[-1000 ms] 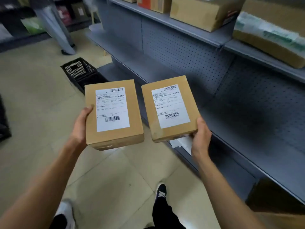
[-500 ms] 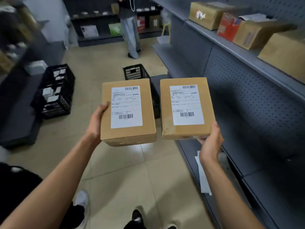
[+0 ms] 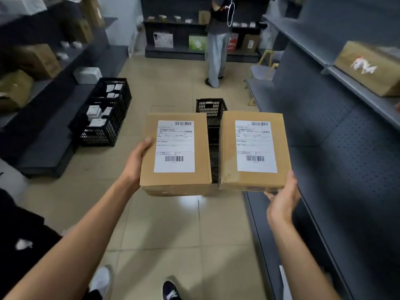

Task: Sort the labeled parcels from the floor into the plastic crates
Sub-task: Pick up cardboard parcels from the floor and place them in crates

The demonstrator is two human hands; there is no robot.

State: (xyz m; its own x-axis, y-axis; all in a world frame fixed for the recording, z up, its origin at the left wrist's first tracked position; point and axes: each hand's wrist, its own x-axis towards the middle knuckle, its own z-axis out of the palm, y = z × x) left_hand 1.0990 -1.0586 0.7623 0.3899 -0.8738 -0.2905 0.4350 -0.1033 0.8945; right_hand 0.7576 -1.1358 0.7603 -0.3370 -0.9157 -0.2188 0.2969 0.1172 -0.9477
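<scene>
— Left hand [image 3: 135, 163]: thumb up along the left edge of the left parcel [image 3: 176, 153], fingers out of sight beneath, gripping it from the side and below.

— And right hand [image 3: 282, 197]?

— Cupped under the near right corner of the right parcel [image 3: 252, 150], thumb up its right edge, holding it from beneath. Both parcels face up, white shipping labels on top, level or nearly so.

— Edges between them?

— Touching or almost touching at the near corners, a narrow wedge of gap widening away. Through that gap, black lattice of a plastic crate [image 3: 211, 108] on the floor straight ahead, its far rim showing above the parcels.

— Other crates?

— Two more black crates [image 3: 108, 118] at the left, set end to end against the low dark shelf base [image 3: 54, 144], small white packets inside both.

— Room to move?

— Open tiled floor [image 3: 171, 224] down the middle of the aisle. Right side bounded by the front lip of the grey shelving [image 3: 324, 131], close beside the right parcel's edge. Left side bounded by the dark shelf base and the two crates. Far end closed by another shelf rack [image 3: 173, 29], a second person [image 3: 216, 50] standing before it. Brown box [image 3: 368, 68] on an upper right shelf. Shoes [image 3: 170, 291] at the bottom edge.
</scene>
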